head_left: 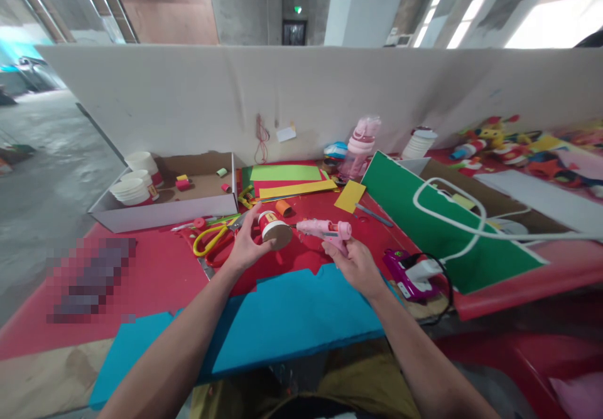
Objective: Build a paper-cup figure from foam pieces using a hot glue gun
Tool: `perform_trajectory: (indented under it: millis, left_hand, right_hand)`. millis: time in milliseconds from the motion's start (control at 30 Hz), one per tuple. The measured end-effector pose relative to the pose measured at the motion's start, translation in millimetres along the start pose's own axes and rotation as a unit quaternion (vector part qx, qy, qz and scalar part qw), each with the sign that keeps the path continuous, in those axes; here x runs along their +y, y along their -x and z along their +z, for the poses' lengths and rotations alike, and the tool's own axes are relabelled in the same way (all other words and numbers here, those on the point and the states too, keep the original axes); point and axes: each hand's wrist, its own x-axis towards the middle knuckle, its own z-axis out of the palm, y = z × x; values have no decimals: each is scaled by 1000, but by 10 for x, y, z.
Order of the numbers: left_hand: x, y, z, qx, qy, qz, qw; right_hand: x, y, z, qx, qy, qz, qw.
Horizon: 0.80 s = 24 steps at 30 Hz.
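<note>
A small paper cup (277,233) with a red and white side lies tilted in my left hand (249,243), its brown round end turned toward me. My right hand (354,264) is wrapped round the handle of a pink glue gun (325,229). The gun's nozzle points left and is at the cup's side; whether it touches is too small to tell. Just behind the cup is a rolled orange paper piece (283,208). Yellow-handled scissors (207,242) lie left of my left hand on the red table cover (174,281).
An open box (202,203) with white cups (132,191) stands at the left. A green board (438,237), a purple power strip (409,281) and a white cable (480,212) are at the right. Blue sheets (301,318) line the near edge. A pink bottle (360,146) stands behind.
</note>
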Motion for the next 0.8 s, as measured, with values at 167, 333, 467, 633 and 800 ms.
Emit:
perform_trajectory:
  millis: [167,333,467,633,800]
  left_hand:
    - [-24,-3,-8,1,8,-6,1000]
    - [-21,1,-7,2,30,-17,999]
    - [-12,3,1,9,60,-26,998]
    - [-4,4,5,5,52,-23,998]
    - [21,3,-9,5,58,-25,998]
  right_hand:
    - [18,7,4,-2,-3,9,1000]
    - [12,7,4,-8,-3,13,1000]
    - [6,6,5,-2,-2,15,1000]
    - [20,7,-3,-10,-15,27,999]
    - [22,6,-26,-28,-62,56,996]
